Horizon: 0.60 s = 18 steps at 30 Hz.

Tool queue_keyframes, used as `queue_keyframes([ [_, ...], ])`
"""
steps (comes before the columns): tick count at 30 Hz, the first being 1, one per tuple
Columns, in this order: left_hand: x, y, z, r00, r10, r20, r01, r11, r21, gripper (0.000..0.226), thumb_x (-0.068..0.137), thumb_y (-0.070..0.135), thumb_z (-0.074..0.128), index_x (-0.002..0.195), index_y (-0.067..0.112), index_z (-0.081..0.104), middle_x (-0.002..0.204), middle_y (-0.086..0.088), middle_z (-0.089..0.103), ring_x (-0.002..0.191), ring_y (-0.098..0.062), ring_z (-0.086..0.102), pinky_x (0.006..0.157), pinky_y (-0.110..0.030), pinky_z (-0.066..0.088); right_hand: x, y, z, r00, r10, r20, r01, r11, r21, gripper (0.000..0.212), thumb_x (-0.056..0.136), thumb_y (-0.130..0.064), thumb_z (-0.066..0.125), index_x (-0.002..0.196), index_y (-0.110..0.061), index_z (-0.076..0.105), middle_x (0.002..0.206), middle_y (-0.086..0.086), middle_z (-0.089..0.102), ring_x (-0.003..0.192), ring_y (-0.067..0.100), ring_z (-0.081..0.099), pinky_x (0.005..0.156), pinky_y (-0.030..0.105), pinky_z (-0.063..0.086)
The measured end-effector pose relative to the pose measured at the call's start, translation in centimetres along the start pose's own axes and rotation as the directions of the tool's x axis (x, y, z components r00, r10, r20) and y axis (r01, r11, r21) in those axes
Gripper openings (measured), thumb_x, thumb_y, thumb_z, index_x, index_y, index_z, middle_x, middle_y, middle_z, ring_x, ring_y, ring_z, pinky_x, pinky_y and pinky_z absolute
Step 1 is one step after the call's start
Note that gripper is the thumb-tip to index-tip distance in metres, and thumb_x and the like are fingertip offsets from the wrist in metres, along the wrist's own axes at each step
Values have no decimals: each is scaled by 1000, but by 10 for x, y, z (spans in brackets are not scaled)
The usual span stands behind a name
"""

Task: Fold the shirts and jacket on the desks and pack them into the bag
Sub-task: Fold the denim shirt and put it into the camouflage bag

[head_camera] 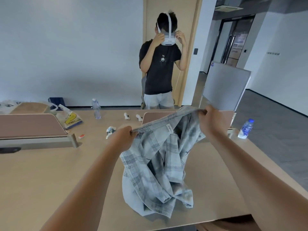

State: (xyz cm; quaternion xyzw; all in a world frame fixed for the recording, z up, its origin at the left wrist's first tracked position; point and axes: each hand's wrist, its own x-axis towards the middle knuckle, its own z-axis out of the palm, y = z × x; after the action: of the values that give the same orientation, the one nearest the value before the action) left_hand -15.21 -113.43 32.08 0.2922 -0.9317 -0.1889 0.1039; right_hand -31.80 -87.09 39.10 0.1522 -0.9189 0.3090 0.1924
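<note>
Clamped on the collar band of the plaid shirt [160,164] at both ends: left hand [127,136] pinching the end toward 9 o'clock, right hand [210,121] curled over the end toward 2 o'clock. Stretched taut between the two fists, collar label turned to the camera. Hanging open below, toward 6 o'clock, with crumpled tails and hem resting on the desk [50,180] near its front edge.

Out past the left hand, at 10 o'clock: crumpled wrapper [110,131], small red item [81,136], then plastic bag [70,118] with a yellow smiley print beside a low pink divider [30,124]. At 11 o'clock, upright water bottle [96,108]. At 12, two white controllers [126,116] lying just apart. At 3 o'clock, second water bottle [246,129] near the desk's right edge.

Behind the desk at 12 o'clock, a person in a black T-shirt [160,69], both hands raised to a white headset [168,39]. At 1 o'clock, tilted whiteboard [225,85].
</note>
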Motion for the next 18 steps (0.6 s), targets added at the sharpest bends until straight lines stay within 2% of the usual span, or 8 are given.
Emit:
queue_keyframes([
  [4, -27, 31, -19, 1000, -4, -17, 7, 988, 152, 38, 104, 43, 38, 77, 17, 46, 76, -2, 54, 66, -18, 49, 56, -31, 35, 2, 26, -18, 998, 17, 67, -15, 999, -37, 34, 100, -47, 49, 95, -14, 50, 78, 3, 55, 75, 29, 53, 61, 33, 37],
  [7, -52, 56, -33, 999, -55, 1, 54, 981, 188, 31, 104, 34, 41, 82, 14, 50, 80, -3, 54, 76, -21, 52, 66, -30, 38, 1, 44, -31, 993, 60, 97, -69, 993, 101, 39, 96, -49, 49, 98, -11, 58, 82, 7, 68, 76, 33, 64, 64, 37, 50],
  [9, -70, 73, -38, 992, -121, 22, 120, 992, 27, 28, 103, 29, 47, 81, 13, 52, 73, -1, 50, 69, -19, 50, 64, -29, 40, -6, 51, -43, 989, 71, 129, -98, 969, 225, 33, 94, -46, 51, 95, -15, 61, 79, 5, 70, 72, 30, 67, 65, 40, 56],
  [11, -88, 85, -39, 977, -204, 53, 211, 946, -247, 28, 103, 19, 47, 77, 9, 50, 67, -4, 45, 56, -16, 42, 53, -26, 39, -18, 55, -57, 977, 90, 192, -159, 912, 379, 27, 92, -43, 56, 90, -16, 61, 73, 4, 71, 65, 27, 70, 65, 42, 59],
  [13, -108, 97, -38, 947, -306, 98, 310, 788, -532, 23, 103, 13, 45, 83, 5, 53, 69, -10, 49, 51, -18, 46, 42, -23, 41, -29, 59, -68, 956, 120, 267, -250, 808, 534, 28, 92, -36, 61, 79, -12, 57, 71, 8, 71, 56, 25, 71, 60, 40, 57],
  [14, -117, 104, -37, 934, -336, 118, 329, 688, -647, 20, 103, 13, 45, 88, 3, 57, 75, -15, 56, 55, -23, 55, 45, -27, 49, -33, 60, -74, 945, 129, 301, -288, 764, 578, 29, 93, -32, 62, 73, -12, 53, 67, 10, 68, 51, 22, 70, 53, 34, 52],
  [16, -129, 118, -36, 917, -371, 144, 322, 478, -817, 23, 103, 12, 46, 104, -5, 61, 87, -22, 65, 74, -34, 68, 69, -43, 62, -36, 62, -83, 903, 170, 394, -393, 695, 602, 26, 93, -25, 61, 71, -14, 52, 58, 7, 62, 40, 17, 63, 42, 21, 39],
  [18, -139, 133, -40, 917, -371, 148, 273, 311, -910, 27, 103, 9, 44, 114, -11, 58, 85, -24, 66, 75, -35, 69, 71, -46, 63, -36, 62, -90, 841, 175, 512, -514, 555, 654, 10, 93, -20, 61, 86, -12, 58, 50, 3, 62, 42, 17, 60, 42, 17, 42],
])
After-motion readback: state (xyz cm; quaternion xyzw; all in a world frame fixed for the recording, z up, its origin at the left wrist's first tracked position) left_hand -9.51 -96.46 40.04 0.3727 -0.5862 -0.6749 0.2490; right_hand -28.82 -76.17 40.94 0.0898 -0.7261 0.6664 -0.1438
